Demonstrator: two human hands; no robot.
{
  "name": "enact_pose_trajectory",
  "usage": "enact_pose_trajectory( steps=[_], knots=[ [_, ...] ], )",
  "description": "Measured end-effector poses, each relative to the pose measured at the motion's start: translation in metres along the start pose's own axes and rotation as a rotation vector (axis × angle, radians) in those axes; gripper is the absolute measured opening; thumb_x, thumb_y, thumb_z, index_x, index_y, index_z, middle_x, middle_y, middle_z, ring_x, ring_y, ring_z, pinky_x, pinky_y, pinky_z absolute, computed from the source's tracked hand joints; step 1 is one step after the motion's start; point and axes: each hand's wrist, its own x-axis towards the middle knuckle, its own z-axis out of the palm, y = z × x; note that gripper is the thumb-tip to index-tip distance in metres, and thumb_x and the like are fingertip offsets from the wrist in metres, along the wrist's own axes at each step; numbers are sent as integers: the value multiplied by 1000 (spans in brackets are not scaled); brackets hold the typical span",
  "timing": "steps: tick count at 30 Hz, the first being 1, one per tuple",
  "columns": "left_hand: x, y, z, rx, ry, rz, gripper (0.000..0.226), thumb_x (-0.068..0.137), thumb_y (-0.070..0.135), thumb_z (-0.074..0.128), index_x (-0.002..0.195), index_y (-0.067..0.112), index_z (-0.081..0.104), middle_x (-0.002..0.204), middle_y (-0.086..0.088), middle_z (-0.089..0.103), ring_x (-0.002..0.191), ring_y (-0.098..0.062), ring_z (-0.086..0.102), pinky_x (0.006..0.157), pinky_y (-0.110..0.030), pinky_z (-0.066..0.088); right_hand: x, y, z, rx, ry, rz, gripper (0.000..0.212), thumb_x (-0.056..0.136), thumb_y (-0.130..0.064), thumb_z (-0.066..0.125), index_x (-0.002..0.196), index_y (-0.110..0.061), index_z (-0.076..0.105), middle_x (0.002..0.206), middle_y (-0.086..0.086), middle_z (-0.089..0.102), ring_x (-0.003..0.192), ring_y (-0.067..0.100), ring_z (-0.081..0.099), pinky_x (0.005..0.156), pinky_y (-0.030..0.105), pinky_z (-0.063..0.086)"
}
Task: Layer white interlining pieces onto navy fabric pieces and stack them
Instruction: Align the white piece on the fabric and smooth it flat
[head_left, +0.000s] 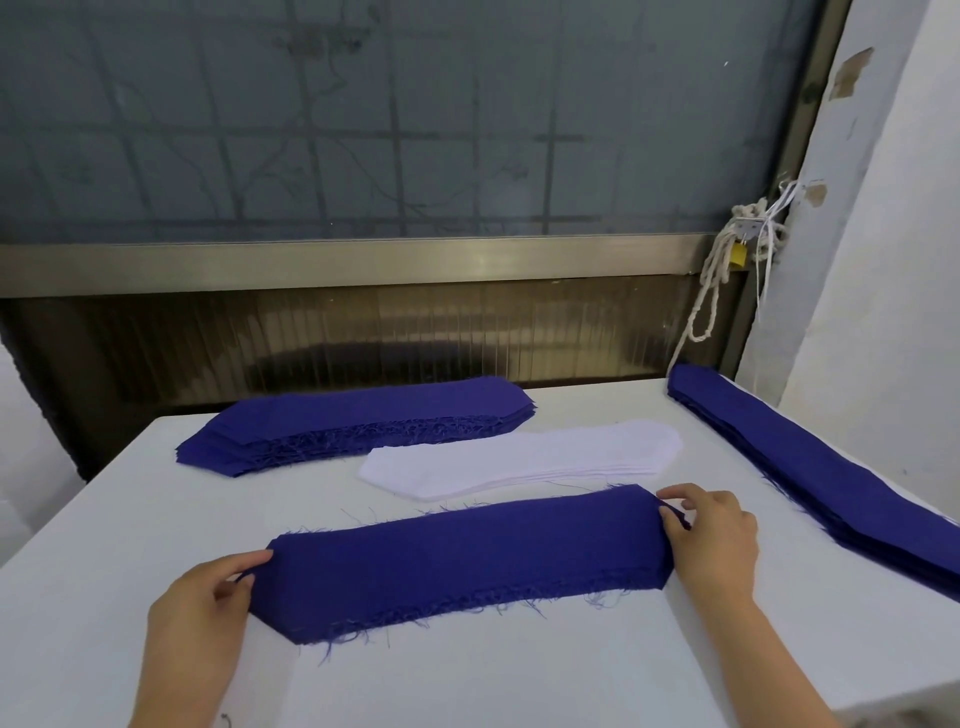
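A long navy fabric piece (462, 558) with frayed edges lies flat on the white table (467, 675) in front of me. My left hand (202, 597) pinches its left end between thumb and fingers. My right hand (711, 535) pinches its right end. Just behind it lies a stack of white interlining pieces (519, 460). A stack of navy pieces (358, 423) sits further back on the left. Another navy stack (821, 467) runs along the table's right edge.
A window with a metal frame (363, 260) stands behind the table. White rope and a small brass padlock (737, 254) hang at the back right corner. A white wall (893, 260) borders the right side.
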Motion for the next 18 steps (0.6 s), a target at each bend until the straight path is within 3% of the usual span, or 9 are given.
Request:
enact_pose_trajectory(
  steps=[4, 6, 8, 9, 10, 12, 14, 18],
  knots=[
    [2, -3, 1, 16, 6, 5, 36, 88, -12, 54, 97, 14, 77, 97, -9, 69, 80, -22, 60, 85, -25, 42, -1, 0, 2, 54, -40, -106, 24, 94, -14, 54, 96, -31, 71, 105, -3, 57, 94, 16, 32, 84, 27, 32],
    [4, -5, 1, 48, 17, 2, 33, 88, -11, 56, 96, 13, 77, 98, -11, 69, 80, -23, 59, 79, -3, 37, 0, -1, 2, 17, -78, -126, 16, 93, -28, 57, 99, -33, 70, 109, -5, 60, 96, 16, 35, 86, 28, 34],
    [5, -3, 2, 77, 32, 24, 20, 86, -3, 65, 93, 11, 78, 100, -12, 71, 81, -25, 60, 76, 5, 33, 0, -3, 2, -50, -120, -110, 18, 88, -45, 60, 103, -37, 69, 112, -8, 59, 103, 20, 42, 89, 29, 37],
    [5, -1, 3, 93, 23, 39, 12, 84, 6, 72, 92, 12, 79, 102, -11, 71, 86, -26, 61, 85, -1, 36, 0, -4, 1, -78, -132, -104, 24, 85, -52, 62, 104, -39, 67, 112, -9, 58, 106, 21, 44, 90, 30, 38],
    [6, 0, 3, 123, -3, 36, 12, 82, 16, 77, 93, 15, 79, 107, -9, 70, 93, -27, 62, 96, -15, 41, -1, -5, 1, -100, -137, -103, 28, 81, -56, 63, 105, -40, 66, 112, -9, 56, 108, 22, 45, 91, 31, 39],
    [7, -2, 5, 260, -47, 43, 27, 76, 33, 82, 100, 24, 76, 116, -4, 65, 108, -27, 58, 104, -38, 38, -2, -6, 1, -131, -142, -110, 34, 78, -58, 66, 106, -40, 64, 113, -8, 55, 110, 22, 45, 92, 31, 39],
    [7, -2, 5, 325, -44, 74, 31, 74, 34, 83, 103, 28, 74, 120, -4, 62, 113, -28, 55, 103, -41, 36, -1, -6, 0, -135, -144, -114, 33, 79, -54, 68, 108, -38, 65, 115, -5, 56, 110, 24, 45, 92, 32, 40],
    [5, 1, 4, 251, -29, 199, 30, 76, 13, 82, 96, 34, 77, 109, 2, 67, 103, -26, 56, 89, -40, 44, -2, -7, -1, -82, -97, -189, 19, 83, -32, 72, 101, -35, 69, 113, -6, 57, 109, 24, 44, 91, 33, 39]
  ],
)
